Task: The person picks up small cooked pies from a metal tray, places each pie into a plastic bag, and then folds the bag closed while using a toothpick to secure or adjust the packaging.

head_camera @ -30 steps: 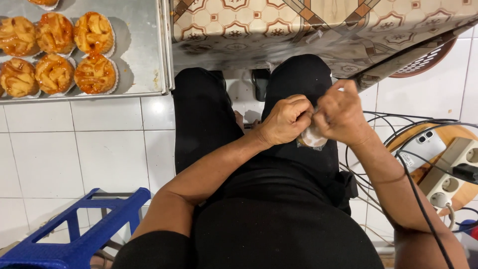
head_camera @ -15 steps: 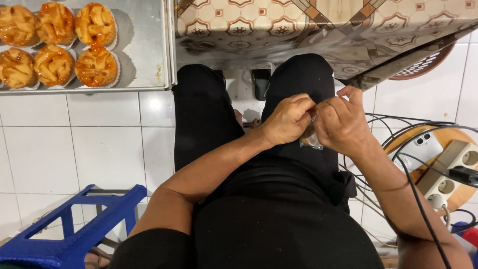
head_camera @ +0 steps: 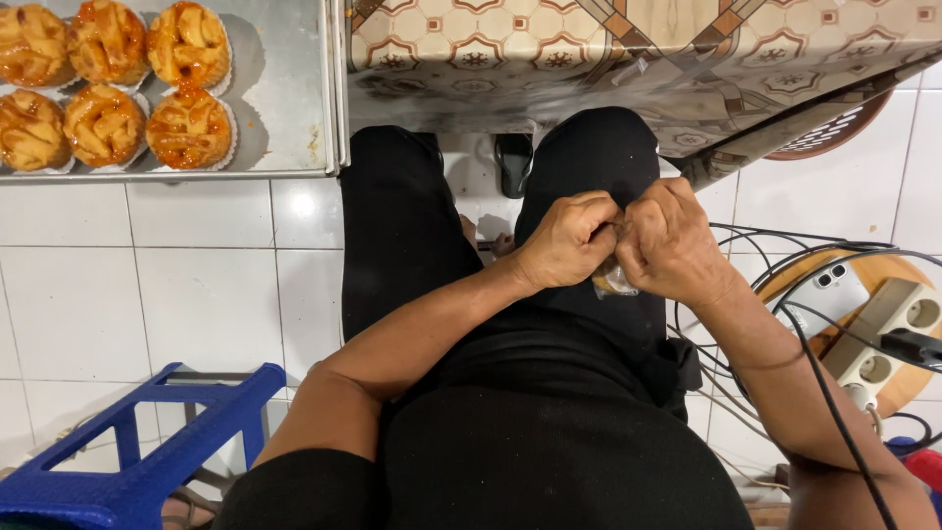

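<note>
Both hands, left hand (head_camera: 564, 240) and right hand (head_camera: 672, 245), pinch a small clear wrapper (head_camera: 613, 282), still unopened, with pastries (head_camera: 108, 83) at ten o'clock.

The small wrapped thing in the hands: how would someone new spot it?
Find the black-clothed lap in mid-frame. Above it the left hand and right hand meet, pinching a small clear-wrapped piece. It alone is shiny and crinkled, unlike the tray's pastries.
</note>
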